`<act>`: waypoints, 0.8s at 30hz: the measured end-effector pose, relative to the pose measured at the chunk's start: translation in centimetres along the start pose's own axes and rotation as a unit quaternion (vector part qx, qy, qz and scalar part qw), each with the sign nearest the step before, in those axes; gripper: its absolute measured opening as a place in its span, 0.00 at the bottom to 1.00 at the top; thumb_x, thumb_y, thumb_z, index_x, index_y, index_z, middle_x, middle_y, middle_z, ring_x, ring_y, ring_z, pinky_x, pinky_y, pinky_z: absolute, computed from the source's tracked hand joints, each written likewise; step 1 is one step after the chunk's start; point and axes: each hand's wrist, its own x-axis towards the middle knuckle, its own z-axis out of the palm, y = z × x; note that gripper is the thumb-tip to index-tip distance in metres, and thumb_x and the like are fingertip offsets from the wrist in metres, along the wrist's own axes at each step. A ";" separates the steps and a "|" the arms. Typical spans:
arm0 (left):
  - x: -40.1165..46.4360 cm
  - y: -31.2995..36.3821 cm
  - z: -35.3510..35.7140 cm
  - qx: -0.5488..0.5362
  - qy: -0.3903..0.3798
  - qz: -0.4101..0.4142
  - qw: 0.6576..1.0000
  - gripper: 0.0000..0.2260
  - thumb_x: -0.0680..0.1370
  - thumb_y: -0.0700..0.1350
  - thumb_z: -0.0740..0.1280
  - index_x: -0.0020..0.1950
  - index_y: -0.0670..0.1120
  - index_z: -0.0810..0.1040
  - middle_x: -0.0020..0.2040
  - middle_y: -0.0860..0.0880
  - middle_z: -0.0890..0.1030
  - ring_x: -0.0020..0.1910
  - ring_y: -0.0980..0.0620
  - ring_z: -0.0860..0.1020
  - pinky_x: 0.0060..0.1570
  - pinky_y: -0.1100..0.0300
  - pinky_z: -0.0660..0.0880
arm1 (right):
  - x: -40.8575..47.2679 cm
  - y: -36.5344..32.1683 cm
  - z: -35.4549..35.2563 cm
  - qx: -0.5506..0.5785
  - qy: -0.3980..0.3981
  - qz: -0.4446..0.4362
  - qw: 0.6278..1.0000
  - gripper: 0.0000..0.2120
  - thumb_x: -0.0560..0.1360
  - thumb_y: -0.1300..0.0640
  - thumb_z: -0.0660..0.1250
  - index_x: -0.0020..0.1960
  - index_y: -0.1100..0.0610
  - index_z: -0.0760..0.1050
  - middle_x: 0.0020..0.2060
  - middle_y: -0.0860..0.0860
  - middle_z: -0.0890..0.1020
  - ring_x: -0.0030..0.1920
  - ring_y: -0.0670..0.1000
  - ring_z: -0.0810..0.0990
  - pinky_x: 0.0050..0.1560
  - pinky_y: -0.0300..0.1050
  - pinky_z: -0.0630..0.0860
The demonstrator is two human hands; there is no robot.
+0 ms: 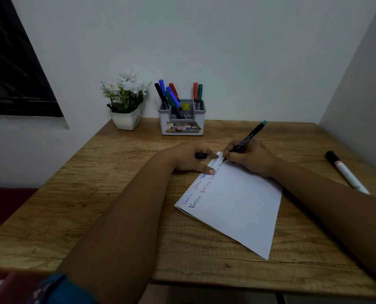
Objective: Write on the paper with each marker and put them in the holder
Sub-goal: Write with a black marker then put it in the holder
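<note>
A white sheet of paper (237, 205) lies slanted on the wooden table (94, 183), with the same word written several times in different colours along its left edge. My right hand (250, 159) grips a black marker with a teal end (249, 137), its tip touching the paper's far corner. My left hand (189, 159) presses on the paper's edge and holds the marker's black cap (201, 155). The grey and white holder (182, 126) stands at the back with several markers (171, 95) in it.
A white marker with a black cap (345, 172) lies on the table at the right, near the side wall. A white pot of white flowers (126, 102) stands left of the holder. Walls close off the back and right.
</note>
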 end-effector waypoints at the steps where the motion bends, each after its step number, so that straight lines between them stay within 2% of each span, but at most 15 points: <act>1: 0.0 0.0 0.0 0.000 0.001 0.000 1.000 0.28 0.70 0.58 0.74 0.69 0.59 0.72 0.72 0.53 0.69 0.69 0.51 0.68 0.66 0.56 0.64 | 0.0 0.1 0.0 0.006 0.004 0.002 1.000 0.08 0.72 0.60 0.72 0.38 0.49 0.83 0.38 0.45 0.85 0.43 0.43 0.81 0.48 0.40 0.76; 3: 0.0 -0.1 0.0 0.000 0.003 0.001 1.000 0.28 0.69 0.58 0.74 0.68 0.59 0.73 0.72 0.53 0.69 0.69 0.52 0.67 0.67 0.56 0.64 | 0.0 0.2 0.0 0.024 0.019 0.010 0.999 0.09 0.72 0.61 0.71 0.37 0.49 0.82 0.37 0.44 0.85 0.41 0.41 0.80 0.47 0.39 0.75; 7: 0.1 -0.1 0.1 -0.005 0.004 0.001 1.000 0.28 0.69 0.58 0.74 0.68 0.59 0.73 0.72 0.53 0.69 0.68 0.52 0.68 0.61 0.59 0.63 | -0.1 0.1 0.1 0.008 0.019 0.012 1.000 0.09 0.72 0.61 0.71 0.37 0.49 0.83 0.37 0.43 0.85 0.40 0.39 0.80 0.46 0.37 0.74; 14: 0.1 -0.3 0.1 -0.001 0.006 0.004 1.000 0.27 0.69 0.59 0.74 0.67 0.60 0.73 0.72 0.53 0.69 0.68 0.52 0.68 0.64 0.58 0.64 | -0.1 -0.1 0.0 0.007 0.014 0.015 1.000 0.05 0.72 0.61 0.71 0.40 0.53 0.83 0.40 0.49 0.85 0.46 0.47 0.82 0.50 0.41 0.77; 18: 0.1 -0.2 0.1 -0.004 0.007 0.006 1.000 0.27 0.69 0.58 0.74 0.67 0.60 0.73 0.72 0.53 0.69 0.68 0.53 0.68 0.61 0.59 0.63 | 0.0 0.1 0.1 0.004 0.022 0.021 1.000 0.05 0.72 0.62 0.70 0.39 0.55 0.82 0.37 0.48 0.84 0.39 0.41 0.79 0.42 0.33 0.74; 21: 0.2 -0.4 0.0 -0.007 0.007 0.010 1.000 0.27 0.69 0.58 0.74 0.68 0.59 0.73 0.71 0.53 0.70 0.68 0.53 0.68 0.62 0.59 0.64 | 0.0 0.0 0.1 0.143 0.075 0.051 0.985 0.05 0.73 0.66 0.68 0.39 0.63 0.79 0.30 0.48 0.81 0.32 0.44 0.76 0.37 0.37 0.73; 24: -0.1 -0.4 -0.1 -0.023 0.010 0.007 1.000 0.26 0.70 0.60 0.73 0.67 0.59 0.74 0.70 0.53 0.71 0.67 0.54 0.69 0.64 0.56 0.66 | 0.4 -1.2 0.1 0.248 0.149 0.063 0.955 0.08 0.76 0.66 0.68 0.39 0.57 0.77 0.30 0.48 0.81 0.30 0.45 0.76 0.35 0.39 0.74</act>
